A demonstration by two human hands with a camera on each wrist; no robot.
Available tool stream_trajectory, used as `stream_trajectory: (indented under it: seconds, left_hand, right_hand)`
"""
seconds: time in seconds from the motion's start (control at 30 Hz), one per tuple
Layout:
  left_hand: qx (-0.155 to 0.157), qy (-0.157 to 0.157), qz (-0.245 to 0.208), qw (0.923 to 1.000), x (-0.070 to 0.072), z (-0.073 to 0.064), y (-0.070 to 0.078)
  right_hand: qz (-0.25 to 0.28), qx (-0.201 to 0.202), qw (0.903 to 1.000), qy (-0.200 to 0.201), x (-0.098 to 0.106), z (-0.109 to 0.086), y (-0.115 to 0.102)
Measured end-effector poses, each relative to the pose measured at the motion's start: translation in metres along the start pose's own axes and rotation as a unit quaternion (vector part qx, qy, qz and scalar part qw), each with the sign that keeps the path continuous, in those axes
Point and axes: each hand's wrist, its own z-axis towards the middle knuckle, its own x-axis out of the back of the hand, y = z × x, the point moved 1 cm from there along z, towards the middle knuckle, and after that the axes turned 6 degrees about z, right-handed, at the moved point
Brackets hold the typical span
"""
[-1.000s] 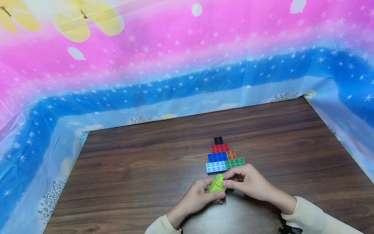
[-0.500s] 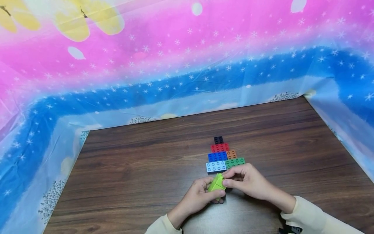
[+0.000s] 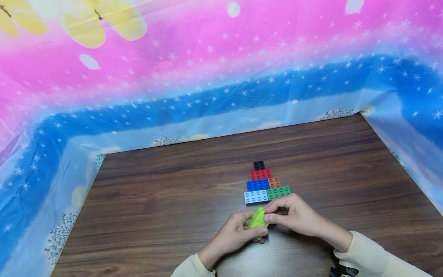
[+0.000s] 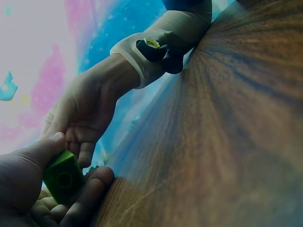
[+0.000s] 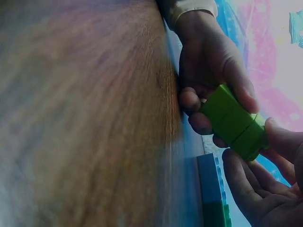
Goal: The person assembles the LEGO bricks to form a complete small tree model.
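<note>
A short stack of lime green toy building bricks [image 3: 258,218] is held just above the table, in front of a flat group of coloured bricks. My left hand [image 3: 235,231] grips its lower part between thumb and fingers. At the studded upper end, my right hand [image 3: 298,216] pinches the stack with thumb and forefinger. Seams between the joined lime bricks [image 5: 232,120] show in the right wrist view. From the left wrist, the hollow underside of the bottom brick [image 4: 64,178] is visible. Fingers hide parts of the stack.
Beyond my hands lie a light blue brick [image 3: 256,197], a green brick [image 3: 278,192], a blue brick [image 3: 257,186], an orange brick [image 3: 274,182], a red brick [image 3: 260,174] and a black brick [image 3: 258,165] on the wooden table [image 3: 166,200]. A printed cloth [image 3: 207,77] surrounds it.
The lime brick stack has turned slightly between my hands, so its seams show at a different slant. Both hands stay almost in place, and the bricks on the table have not moved.
</note>
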Motion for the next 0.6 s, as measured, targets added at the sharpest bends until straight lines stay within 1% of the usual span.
stream_trajectory:
  seconds: [0.17, 0.4, 0.6]
  left_hand:
    - [-0.008, -0.007, 0.006, 0.9999, -0.0001, 0.0008, -0.0013]
    - [0.003, -0.006, -0.013, 0.9999, 0.0001, 0.001, -0.0028]
    - [0.002, -0.014, -0.015, 0.9998, 0.0008, 0.0027, -0.0015]
  right_hand:
    - [-0.009, 0.005, 0.9999, 0.0, -0.0004, -0.0009, 0.0019]
    - [-0.012, 0.016, 0.9998, 0.009, -0.0036, -0.0014, 0.0023]
    - [-0.038, 0.022, 0.999, 0.007, -0.0025, -0.0003, 0.0002]
